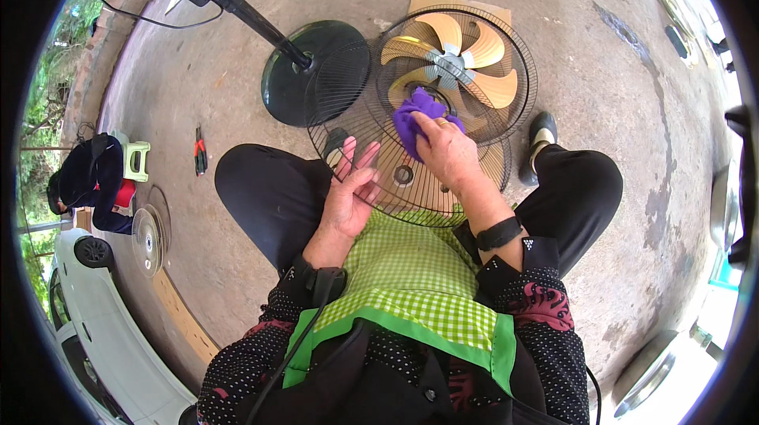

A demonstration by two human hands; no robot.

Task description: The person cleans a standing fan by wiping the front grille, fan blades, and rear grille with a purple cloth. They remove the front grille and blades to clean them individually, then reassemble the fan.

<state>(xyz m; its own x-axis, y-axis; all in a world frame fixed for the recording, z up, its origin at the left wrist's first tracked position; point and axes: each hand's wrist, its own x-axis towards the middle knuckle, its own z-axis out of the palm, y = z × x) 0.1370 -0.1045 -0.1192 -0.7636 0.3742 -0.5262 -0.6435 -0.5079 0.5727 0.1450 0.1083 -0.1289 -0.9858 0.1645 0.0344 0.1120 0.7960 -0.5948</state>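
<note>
Above the apron (411,259), gripping bunched cloth (414,118) against grille (403,176) with right hand (447,150), near fan blades (484,52); touching grille's left edge with left hand (350,197), fingers loosely spread, can't tell if gripping.

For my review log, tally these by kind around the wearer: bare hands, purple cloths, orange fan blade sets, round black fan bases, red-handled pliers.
Bare hands: 2, left hand and right hand
Purple cloth: 1
Orange fan blade set: 1
Round black fan base: 1
Red-handled pliers: 1
Total: 6
</note>
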